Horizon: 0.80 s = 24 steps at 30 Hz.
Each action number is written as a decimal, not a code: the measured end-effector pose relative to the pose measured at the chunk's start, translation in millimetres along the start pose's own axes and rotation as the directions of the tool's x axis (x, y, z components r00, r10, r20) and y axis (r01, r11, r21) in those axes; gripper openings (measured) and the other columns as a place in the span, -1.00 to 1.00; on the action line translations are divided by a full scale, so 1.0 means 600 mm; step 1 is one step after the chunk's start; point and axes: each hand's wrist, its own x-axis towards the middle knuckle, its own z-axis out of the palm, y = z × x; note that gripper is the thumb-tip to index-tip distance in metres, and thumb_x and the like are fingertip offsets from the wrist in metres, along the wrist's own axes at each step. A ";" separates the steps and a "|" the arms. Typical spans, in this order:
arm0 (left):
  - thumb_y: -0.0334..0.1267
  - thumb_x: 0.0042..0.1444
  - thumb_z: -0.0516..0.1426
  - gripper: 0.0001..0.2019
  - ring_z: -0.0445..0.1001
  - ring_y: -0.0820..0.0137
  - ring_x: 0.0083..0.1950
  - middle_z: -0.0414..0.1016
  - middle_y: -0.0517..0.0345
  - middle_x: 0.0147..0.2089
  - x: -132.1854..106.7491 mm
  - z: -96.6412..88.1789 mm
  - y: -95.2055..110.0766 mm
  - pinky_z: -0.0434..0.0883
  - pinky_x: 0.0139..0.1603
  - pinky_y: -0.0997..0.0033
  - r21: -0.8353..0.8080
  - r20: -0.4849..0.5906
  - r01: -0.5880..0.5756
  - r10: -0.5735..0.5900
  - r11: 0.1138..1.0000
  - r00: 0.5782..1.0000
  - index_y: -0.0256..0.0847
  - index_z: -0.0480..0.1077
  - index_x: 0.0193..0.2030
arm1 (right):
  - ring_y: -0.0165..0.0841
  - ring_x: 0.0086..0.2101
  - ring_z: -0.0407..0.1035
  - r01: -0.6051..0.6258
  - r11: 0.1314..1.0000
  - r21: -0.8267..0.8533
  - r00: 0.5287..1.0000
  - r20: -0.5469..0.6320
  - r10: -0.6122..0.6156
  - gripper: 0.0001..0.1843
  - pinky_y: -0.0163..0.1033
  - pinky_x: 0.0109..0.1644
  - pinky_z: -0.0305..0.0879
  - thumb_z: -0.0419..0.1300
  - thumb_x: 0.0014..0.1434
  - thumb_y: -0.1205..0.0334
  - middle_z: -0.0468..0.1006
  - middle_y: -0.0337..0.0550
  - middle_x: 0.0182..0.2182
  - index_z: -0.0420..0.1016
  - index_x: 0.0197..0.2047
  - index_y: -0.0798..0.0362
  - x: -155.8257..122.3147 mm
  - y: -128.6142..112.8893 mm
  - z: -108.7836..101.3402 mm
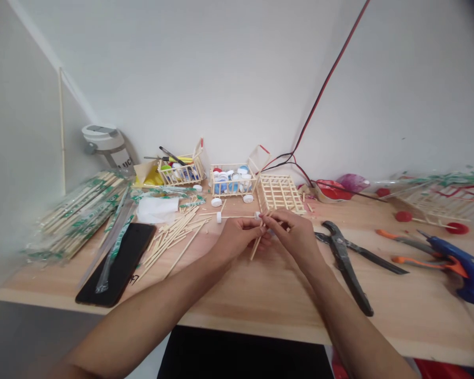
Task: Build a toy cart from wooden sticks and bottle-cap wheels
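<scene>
My left hand (pixel 240 237) and my right hand (pixel 291 232) meet above the middle of the table. Both are closed in a pinch on thin wooden sticks (pixel 255 249), whose lower ends slant down toward me. The fingers hide how the sticks cross or join. Just behind my hands lies a stick axle with a white bottle cap (pixel 218 217) at its left end and another cap (pixel 257 215) at its right. Beyond it, a stick lattice basket (pixel 282 192) rests near the wall. Left of my hands is a loose pile of cut sticks (pixel 173 235).
Two small stick carts, one with pens (pixel 181 172) and one with bottle caps (pixel 233 181), stand by the wall. A phone (pixel 116 266) and bagged chopsticks (pixel 82 213) lie left. Rightward are black pliers (pixel 342 258), orange-handled pliers (pixel 426 258) and a blue glue gun (pixel 468 271).
</scene>
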 end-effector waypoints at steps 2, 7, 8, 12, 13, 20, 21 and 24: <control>-0.19 -0.10 0.36 -0.74 0.50 0.45 -0.46 0.56 0.05 -0.41 0.000 0.000 0.000 0.45 -0.34 0.44 -0.030 -0.017 0.004 -0.004 1.000 1.000 -0.36 0.56 -0.33 | -0.28 -0.23 0.48 -0.043 0.997 0.070 0.999 -0.009 0.044 -0.74 -0.24 -0.27 0.32 0.13 0.22 0.03 0.63 -0.12 -0.16 0.59 -0.22 -0.04 0.001 0.002 -0.002; -0.22 -0.10 0.36 -0.77 0.51 0.44 -0.44 0.56 0.05 -0.42 0.000 0.000 -0.001 0.46 -0.33 0.44 -0.052 -0.045 0.027 -0.029 0.998 0.999 -0.35 0.55 -0.36 | -0.21 -0.15 0.50 -0.121 0.978 0.172 0.990 -0.048 0.131 -0.71 -0.16 -0.13 0.37 0.19 0.16 0.04 0.64 -0.08 -0.15 0.59 -0.16 0.00 0.003 0.004 -0.006; -0.22 -0.09 0.36 -0.77 0.51 0.44 -0.44 0.57 0.04 -0.42 0.000 0.000 -0.001 0.46 -0.33 0.44 -0.051 -0.041 0.028 -0.031 0.998 0.999 -0.35 0.55 -0.35 | -0.22 -0.17 0.50 -0.119 0.978 0.171 0.992 -0.024 0.125 -0.73 -0.17 -0.14 0.37 0.20 0.15 0.04 0.64 -0.08 -0.16 0.59 -0.18 0.01 0.003 0.004 -0.005; -0.23 -0.08 0.35 -0.78 0.51 0.44 -0.43 0.57 0.02 -0.41 0.001 0.000 -0.003 0.46 -0.35 0.45 -0.044 -0.025 0.014 -0.015 0.999 1.000 -0.36 0.56 -0.33 | -0.30 -0.29 0.48 -0.110 0.983 0.145 0.993 0.068 0.101 -0.77 -0.26 -0.30 0.30 0.21 0.14 0.05 0.64 -0.11 -0.25 0.57 -0.32 0.02 0.004 0.002 -0.001; -0.23 -0.07 0.34 -0.78 0.50 0.45 -0.44 0.57 0.02 -0.41 0.001 0.000 -0.003 0.46 -0.35 0.45 -0.039 -0.025 0.013 -0.014 0.999 1.000 -0.37 0.56 -0.33 | -0.32 -0.32 0.47 -0.106 0.985 0.134 0.992 0.080 0.096 -0.77 -0.27 -0.34 0.27 0.20 0.15 0.05 0.63 -0.13 -0.28 0.56 -0.35 0.02 0.004 0.001 -0.001; -0.23 -0.09 0.35 -0.76 0.51 0.46 -0.42 0.58 0.00 -0.37 0.000 -0.001 -0.005 0.46 -0.27 0.45 -0.031 -0.006 0.000 0.000 1.000 1.000 -0.39 0.56 -0.33 | -0.37 -0.41 0.42 -0.060 0.997 0.050 0.996 0.075 0.056 -0.74 -0.28 -0.35 0.23 0.17 0.19 0.05 0.62 -0.21 -0.40 0.53 -0.43 0.00 -0.001 -0.001 0.000; -0.22 -0.09 0.35 -0.75 0.52 0.45 -0.41 0.59 0.00 -0.36 0.000 -0.001 -0.006 0.46 -0.26 0.45 -0.030 -0.002 -0.006 0.006 1.000 1.000 -0.39 0.56 -0.33 | -0.36 -0.40 0.43 -0.052 0.998 0.044 0.996 0.072 0.049 -0.74 -0.28 -0.34 0.23 0.16 0.20 0.06 0.62 -0.21 -0.40 0.52 -0.43 0.00 -0.001 -0.001 0.000; -0.21 -0.09 0.35 -0.74 0.52 0.44 -0.39 0.60 -0.02 -0.35 0.001 -0.002 -0.008 0.45 -0.24 0.45 -0.023 0.010 -0.017 0.017 1.000 1.000 -0.39 0.57 -0.32 | -0.36 -0.40 0.44 -0.037 0.999 0.037 0.996 0.077 0.034 -0.72 -0.29 -0.32 0.25 0.15 0.20 0.07 0.62 -0.23 -0.41 0.53 -0.45 0.01 -0.001 -0.001 0.000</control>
